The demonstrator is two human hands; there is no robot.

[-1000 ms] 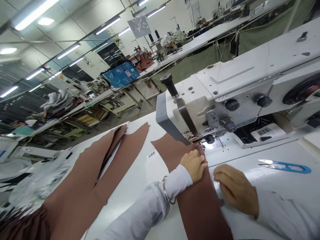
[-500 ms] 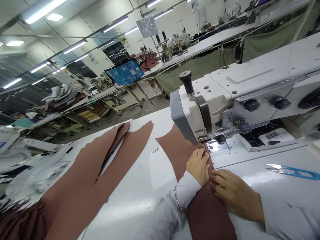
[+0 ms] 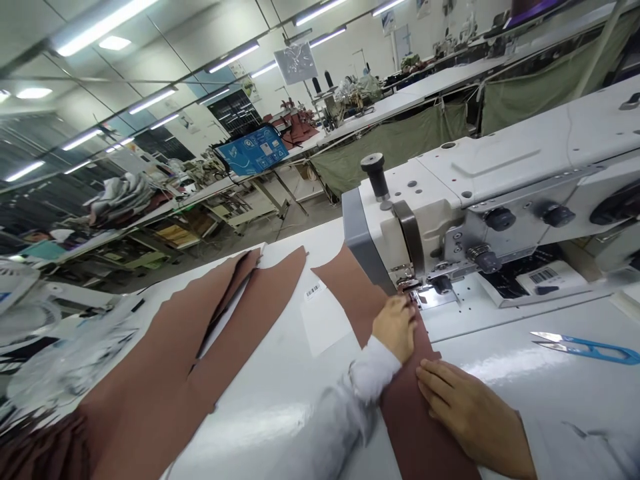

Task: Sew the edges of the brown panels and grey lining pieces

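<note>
One bench [image 3: 280, 400]: white top; carries the machine, all the cloth and both hands.
Sewing machine [image 3: 500, 180]: white head on the right half of the bench; presser foot [image 3: 411, 285] sits over the strip.
Cut pieces [image 3: 165, 360]: brown, overlapped, flat at the left, well apart from the hands.
Fabric strip [image 3: 357, 287]: brown; runs from the near edge, under the presser foot, and out behind the machine head.
Right hand [image 3: 465, 410]: released, palm down, fingers flat on the strip's right edge. It has drawn back toward the person since the earlier frame and no longer touches the left hand.
Left hand [image 3: 395, 327]: grasps nothing; fingers bent, tips pressing the strip just before the presser foot, nearer to it than before.
Paper label [image 3: 325, 320]: white, barcoded, beside the strip's left edge.
Thread snips [image 3: 585, 347]: blue handle, on the bench, well apart from the right hand.
</note>
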